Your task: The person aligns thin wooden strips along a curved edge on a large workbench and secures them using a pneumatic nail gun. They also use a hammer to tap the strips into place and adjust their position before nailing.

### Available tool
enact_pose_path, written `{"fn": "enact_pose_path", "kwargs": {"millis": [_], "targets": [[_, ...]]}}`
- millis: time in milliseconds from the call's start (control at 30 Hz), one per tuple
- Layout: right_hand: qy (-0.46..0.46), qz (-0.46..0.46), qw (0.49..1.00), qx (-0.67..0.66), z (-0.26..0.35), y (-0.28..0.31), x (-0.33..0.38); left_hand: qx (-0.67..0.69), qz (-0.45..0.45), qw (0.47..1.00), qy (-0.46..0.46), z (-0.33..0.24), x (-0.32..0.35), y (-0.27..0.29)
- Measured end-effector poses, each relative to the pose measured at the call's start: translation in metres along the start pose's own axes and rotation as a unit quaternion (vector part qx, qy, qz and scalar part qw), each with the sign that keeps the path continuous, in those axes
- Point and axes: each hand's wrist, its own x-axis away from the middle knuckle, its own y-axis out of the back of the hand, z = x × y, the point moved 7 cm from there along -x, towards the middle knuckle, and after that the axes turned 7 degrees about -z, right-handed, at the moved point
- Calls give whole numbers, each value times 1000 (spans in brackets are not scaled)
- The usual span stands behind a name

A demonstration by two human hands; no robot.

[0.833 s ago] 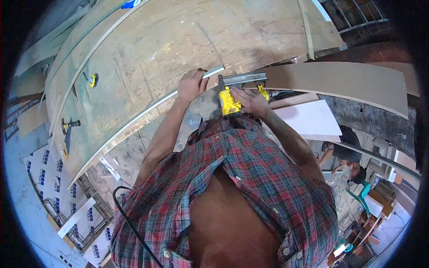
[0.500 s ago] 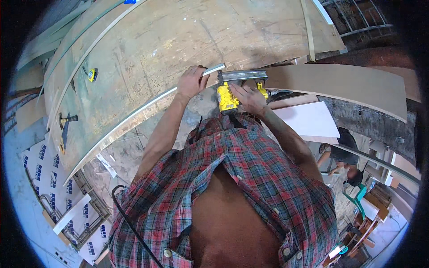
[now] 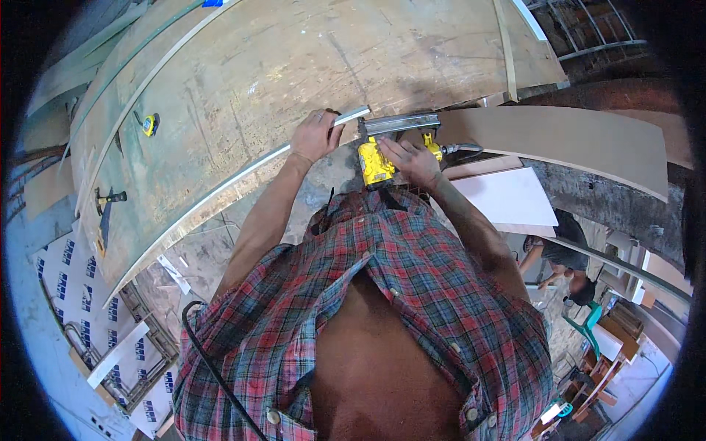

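Note:
My left hand (image 3: 316,136) is closed around the end of a long, thin white strip (image 3: 254,169), which runs along the near edge of the worktable (image 3: 243,81). The strip's tip sticks out past my fingers to the right. Beside it, my right hand (image 3: 413,162) grips a yellow and black nail gun (image 3: 376,163), its silver magazine stretching to the right. The gun's nose sits close to the strip's tip; I cannot tell whether they touch. A hose connector (image 3: 460,149) joins the back of the gun's handle.
A yellow tape measure (image 3: 150,125), a hammer (image 3: 110,197) and a handsaw (image 3: 104,224) lie at the table's left. Curved board (image 3: 559,132) and a white panel (image 3: 507,195) are on the right. Another person (image 3: 566,250) crouches at the lower right, near a green plastic chair (image 3: 588,327).

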Motion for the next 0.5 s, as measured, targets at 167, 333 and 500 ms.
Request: {"fn": "enact_pose_path", "kwargs": {"millis": [167, 333, 500], "targets": [[-5, -6, 1000, -20, 1, -1, 1, 6, -11, 1000, -3, 0, 0, -1], [-11, 31, 999, 18, 1, -2, 1, 0, -7, 1000, -9, -2, 0, 0], [9, 1, 1000, 29, 1, -5, 3, 11, -10, 1000, -12, -2, -1, 1]]}}
